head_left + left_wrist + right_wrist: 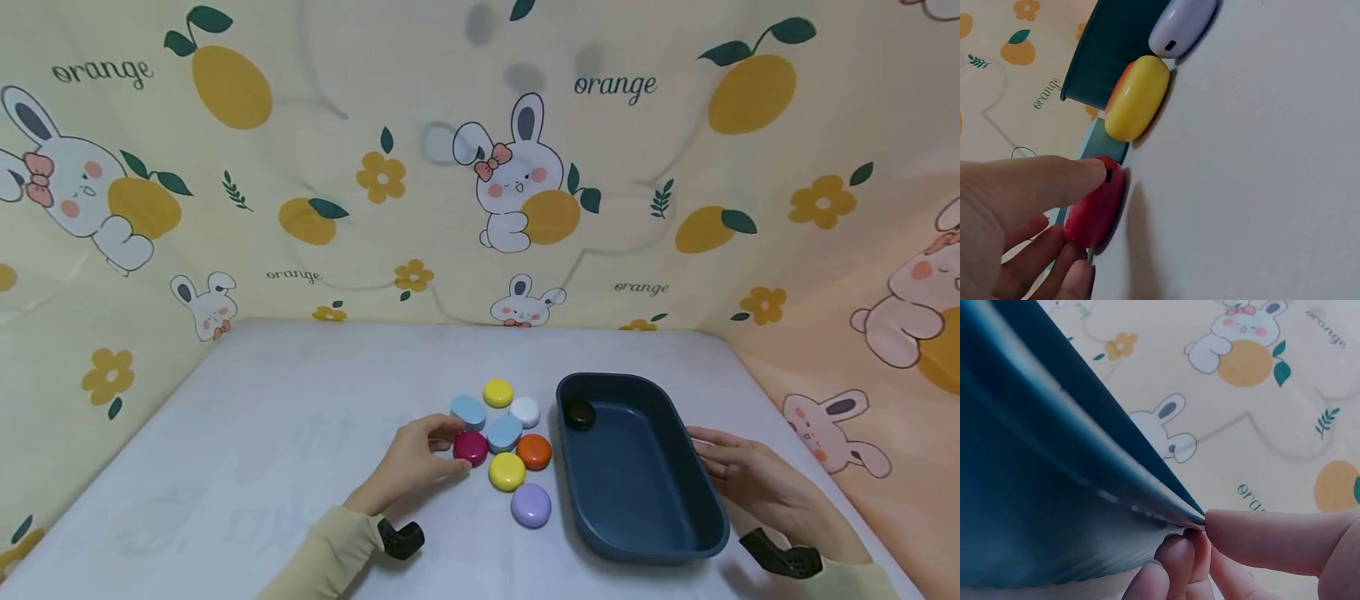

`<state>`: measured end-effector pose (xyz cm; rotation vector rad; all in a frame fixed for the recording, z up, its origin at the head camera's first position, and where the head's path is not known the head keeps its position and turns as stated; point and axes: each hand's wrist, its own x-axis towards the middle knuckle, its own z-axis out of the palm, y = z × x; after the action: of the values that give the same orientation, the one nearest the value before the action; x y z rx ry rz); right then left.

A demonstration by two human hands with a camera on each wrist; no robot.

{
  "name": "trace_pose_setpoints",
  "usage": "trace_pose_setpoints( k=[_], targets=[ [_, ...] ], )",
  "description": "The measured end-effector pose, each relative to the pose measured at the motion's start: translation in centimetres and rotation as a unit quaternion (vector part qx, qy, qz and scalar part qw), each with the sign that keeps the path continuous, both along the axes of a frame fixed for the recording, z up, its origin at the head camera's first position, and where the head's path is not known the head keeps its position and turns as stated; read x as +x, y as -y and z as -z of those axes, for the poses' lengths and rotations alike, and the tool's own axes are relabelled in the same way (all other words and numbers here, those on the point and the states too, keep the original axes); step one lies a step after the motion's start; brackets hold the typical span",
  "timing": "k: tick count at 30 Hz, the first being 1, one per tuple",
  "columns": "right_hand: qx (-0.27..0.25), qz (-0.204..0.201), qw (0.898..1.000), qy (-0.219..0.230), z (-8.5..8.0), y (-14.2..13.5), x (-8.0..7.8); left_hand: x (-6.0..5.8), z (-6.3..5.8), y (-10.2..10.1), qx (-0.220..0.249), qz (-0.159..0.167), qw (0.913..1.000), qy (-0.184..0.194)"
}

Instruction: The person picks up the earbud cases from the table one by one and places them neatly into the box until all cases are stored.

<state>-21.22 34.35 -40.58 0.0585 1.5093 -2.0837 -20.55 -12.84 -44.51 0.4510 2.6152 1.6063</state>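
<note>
My left hand (416, 457) pinches a glossy dark red rounded disc (470, 448) at the left of a cluster, thumb on one side and fingers on the other. In the left wrist view the red disc (1094, 209) shows a small black mark by the thumb tip. Around it lie light blue discs (505, 433), yellow discs (507, 472), an orange disc (534, 452), a white disc (524, 412) and a purple disc (531, 505). My right hand (765, 479) holds the right rim of a dark blue tray (637, 475), with thumb and curled fingertips at its edge.
A black disc (579, 414) sits inside the tray at its far left corner. White cloth (225, 467) covers the table. Behind it and at the sides hangs a curtain (420, 100) printed with rabbits and oranges.
</note>
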Motion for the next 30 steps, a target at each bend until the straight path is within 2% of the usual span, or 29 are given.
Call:
trace_pose_setpoints(
  k=[12,22,30],
  targets=[
    [0.007,0.005,1.000,-0.001,0.1,0.0,0.2,-0.5,-0.3,-0.9,-0.039,0.004,0.9991,0.016],
    [0.005,0.010,1.000,-0.004,0.2,-0.2,0.3,-1.0,-0.2,-1.2,-0.052,0.024,0.9983,-0.011],
    [0.016,0.019,1.000,-0.003,0.0,0.0,0.2,-0.7,-1.0,-1.0,-0.048,0.023,0.9986,-0.004]
  ],
)
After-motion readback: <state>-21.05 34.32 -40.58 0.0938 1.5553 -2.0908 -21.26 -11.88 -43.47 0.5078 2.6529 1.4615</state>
